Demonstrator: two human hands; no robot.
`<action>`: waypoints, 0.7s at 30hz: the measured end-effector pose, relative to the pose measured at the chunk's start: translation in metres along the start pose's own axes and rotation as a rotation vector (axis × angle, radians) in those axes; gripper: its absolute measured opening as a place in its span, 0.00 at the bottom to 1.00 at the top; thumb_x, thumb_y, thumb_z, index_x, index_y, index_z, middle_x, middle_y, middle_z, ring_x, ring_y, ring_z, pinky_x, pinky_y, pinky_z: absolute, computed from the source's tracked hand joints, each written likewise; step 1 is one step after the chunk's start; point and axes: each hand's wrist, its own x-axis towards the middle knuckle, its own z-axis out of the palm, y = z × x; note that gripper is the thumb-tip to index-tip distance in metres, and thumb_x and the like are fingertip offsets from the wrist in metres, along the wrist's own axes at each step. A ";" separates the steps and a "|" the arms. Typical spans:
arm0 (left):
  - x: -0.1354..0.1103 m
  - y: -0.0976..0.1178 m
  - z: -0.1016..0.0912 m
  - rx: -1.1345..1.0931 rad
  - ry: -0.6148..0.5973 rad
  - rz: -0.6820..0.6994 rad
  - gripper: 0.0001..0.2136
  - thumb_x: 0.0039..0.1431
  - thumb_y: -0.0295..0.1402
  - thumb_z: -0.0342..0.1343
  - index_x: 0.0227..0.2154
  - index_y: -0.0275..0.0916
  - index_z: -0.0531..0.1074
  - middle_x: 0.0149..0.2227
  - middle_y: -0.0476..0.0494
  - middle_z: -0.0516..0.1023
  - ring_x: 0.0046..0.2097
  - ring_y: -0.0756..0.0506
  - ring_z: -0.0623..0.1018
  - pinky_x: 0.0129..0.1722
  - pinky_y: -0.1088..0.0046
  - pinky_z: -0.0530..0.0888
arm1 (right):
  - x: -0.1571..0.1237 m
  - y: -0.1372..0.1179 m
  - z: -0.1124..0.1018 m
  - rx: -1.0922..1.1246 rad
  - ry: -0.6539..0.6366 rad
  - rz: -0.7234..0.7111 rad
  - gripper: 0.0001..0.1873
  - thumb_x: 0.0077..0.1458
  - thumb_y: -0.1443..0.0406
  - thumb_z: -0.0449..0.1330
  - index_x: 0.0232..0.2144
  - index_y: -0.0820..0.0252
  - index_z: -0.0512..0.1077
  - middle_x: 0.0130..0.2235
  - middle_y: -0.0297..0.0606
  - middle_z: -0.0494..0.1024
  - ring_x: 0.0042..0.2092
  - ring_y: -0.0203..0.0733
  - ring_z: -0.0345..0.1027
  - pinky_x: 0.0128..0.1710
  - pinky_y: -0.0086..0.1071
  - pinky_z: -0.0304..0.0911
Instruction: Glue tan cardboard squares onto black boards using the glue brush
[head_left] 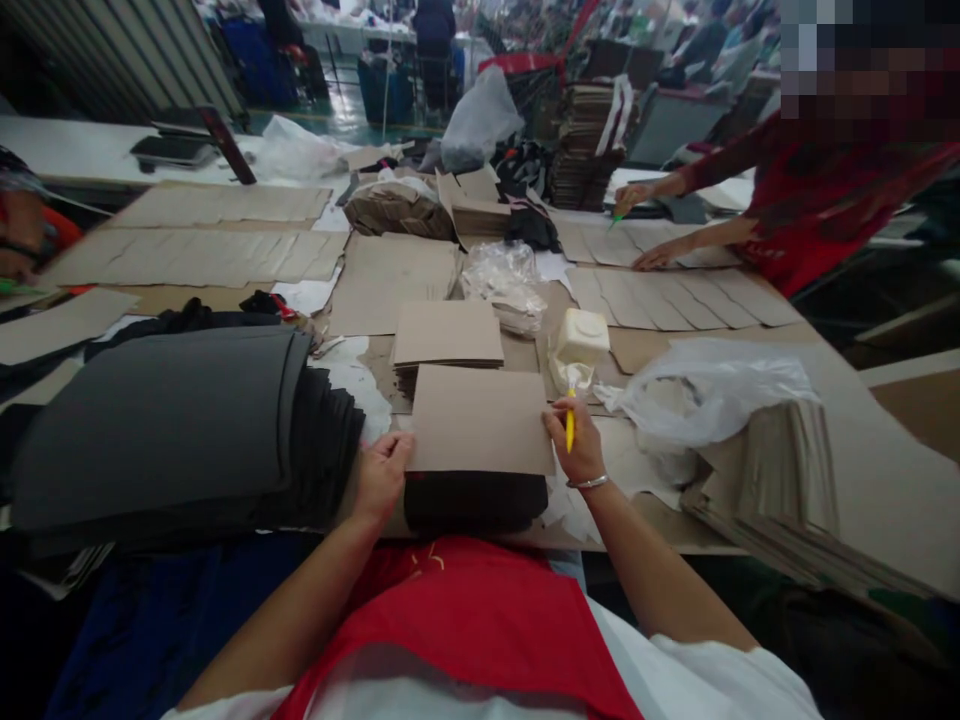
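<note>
Between my two hands is a flat tan cardboard sheet (481,420), gripped at its left and right edges. My left hand (385,472) pinches the left edge. My right hand (576,440) has its fingers closed at the right edge and also holds a yellow-handled brush (571,428), its handle pointing down toward me. Under the sheet's near edge shows a stack of black pieces (476,502). Just beyond it stands a pile of tan cardboard sheets (448,333). An open cream plastic container (583,337) is beyond my right hand.
A tall stack of dark grey sheets (165,410) stands at left. At right lie a clear plastic bag (712,385) and bundled cardboard (787,470). Across the table, a co-worker's hands (664,254) work over overlapping cardboard rows (675,298). Another person's arm (22,225) shows far left.
</note>
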 end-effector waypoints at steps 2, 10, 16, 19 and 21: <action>-0.003 -0.014 -0.005 0.069 -0.110 -0.040 0.18 0.54 0.47 0.48 0.25 0.36 0.71 0.22 0.51 0.68 0.26 0.51 0.68 0.26 0.77 0.65 | -0.013 0.011 0.002 -0.048 -0.035 0.016 0.14 0.54 0.55 0.52 0.37 0.57 0.62 0.29 0.36 0.72 0.31 0.40 0.68 0.33 0.33 0.63; 0.012 -0.038 -0.001 0.306 -0.149 -0.036 0.18 0.52 0.45 0.48 0.16 0.37 0.67 0.19 0.52 0.65 0.26 0.51 0.66 0.27 0.76 0.61 | -0.025 0.035 0.024 -0.218 -0.111 -0.017 0.14 0.55 0.55 0.51 0.38 0.58 0.63 0.32 0.40 0.76 0.31 0.42 0.72 0.30 0.32 0.64; 0.017 -0.044 0.005 0.252 -0.151 -0.101 0.19 0.51 0.46 0.47 0.15 0.38 0.62 0.17 0.53 0.62 0.25 0.51 0.65 0.29 0.75 0.61 | -0.021 0.033 0.026 -0.280 -0.114 -0.042 0.15 0.56 0.54 0.49 0.37 0.58 0.64 0.32 0.40 0.76 0.29 0.42 0.71 0.28 0.32 0.63; 0.019 -0.042 0.005 0.255 -0.151 -0.110 0.19 0.51 0.47 0.47 0.14 0.38 0.60 0.17 0.53 0.62 0.25 0.51 0.65 0.30 0.75 0.62 | -0.019 0.032 0.026 -0.276 -0.133 -0.026 0.15 0.56 0.53 0.49 0.37 0.58 0.64 0.29 0.39 0.76 0.28 0.42 0.71 0.27 0.32 0.62; 0.021 -0.041 0.005 0.258 -0.162 -0.118 0.19 0.50 0.47 0.47 0.14 0.38 0.60 0.17 0.53 0.62 0.25 0.51 0.65 0.30 0.75 0.62 | -0.017 0.032 0.027 -0.283 -0.148 -0.003 0.14 0.56 0.54 0.49 0.36 0.57 0.64 0.28 0.38 0.75 0.27 0.42 0.71 0.27 0.31 0.62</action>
